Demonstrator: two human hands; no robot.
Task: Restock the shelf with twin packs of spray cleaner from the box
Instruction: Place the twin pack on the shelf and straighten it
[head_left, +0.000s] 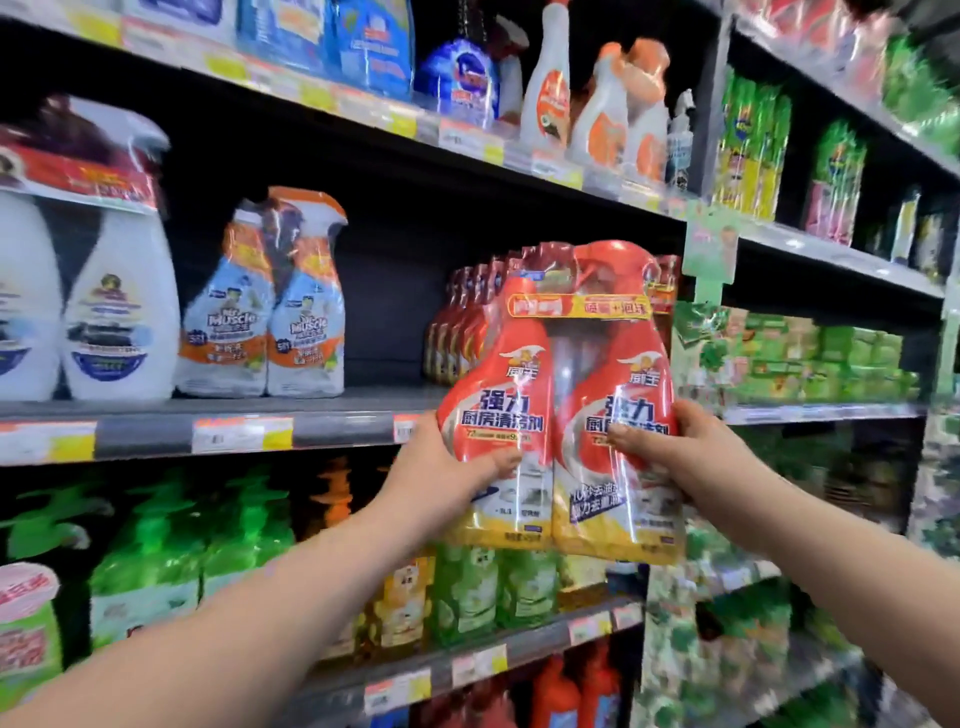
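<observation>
The middle shelf (150, 435) runs across the view from near left to far right, its front rim carrying price tags. On it at the left stands a large pack of white bottles (104, 312), and to the right of that a blue-and-orange twin pack of spray bottles (265, 312). Farther right, a row of red packs (462, 322) is lined up front to back. Bare shelf board shows between the blue-and-orange pack and this row. The twin pack of spray cleaner (561, 405) is held upright in the air in front of the red row, just off the shelf's rim, with its base hanging below the level of the board. It appears to match the row behind it. The left hand (441, 478) grips its lower left side, thumb laid across the front film, and the right hand (675, 452) grips the lower right side the same way (the fingers behind the pack are hidden on both sides). The box is out of view. The step in hand looks like placing: the pack is carried up but not yet set down. The next move likely calls for lifting its base clear of the rim, then easing it away onto the board, square with the row or just left of it, without knocking the front pack over.
</observation>
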